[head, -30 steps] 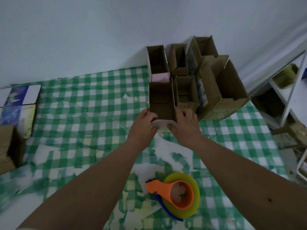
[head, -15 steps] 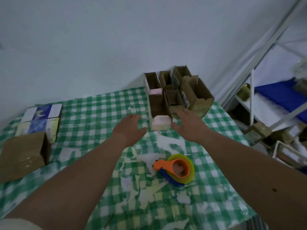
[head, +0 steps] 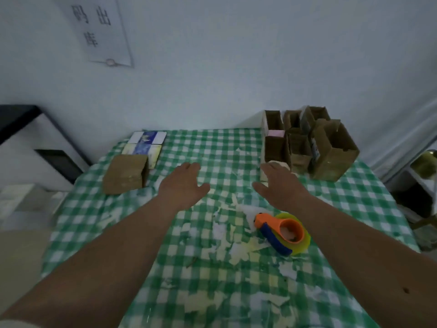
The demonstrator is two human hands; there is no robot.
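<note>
Both my hands hover over a table with a green-and-white checked cloth (head: 224,147). My left hand (head: 183,184) is spread with straight fingers above the middle of the table and holds nothing. My right hand (head: 277,183) is also flat and empty, just in front of a narrow open cardboard box (head: 274,147) at the near end of a cluster of open boxes (head: 331,147). A closed brown cardboard box (head: 126,177) sits at the left. An orange-and-blue tape dispenser (head: 281,229) with a yellow tape roll lies near my right forearm.
Flat printed blue-and-white packs (head: 145,144) lie behind the closed box. A paper sheet with characters (head: 101,31) hangs on the wall. Torn paper scraps (head: 236,247) litter the cloth. A black-framed shelf (head: 47,150) stands left, and a metal rack (head: 421,166) stands right.
My hands let go of the narrow open box, drew back and spread apart. The view swung left and up, bringing the closed box and the wall sheet into sight.
</note>
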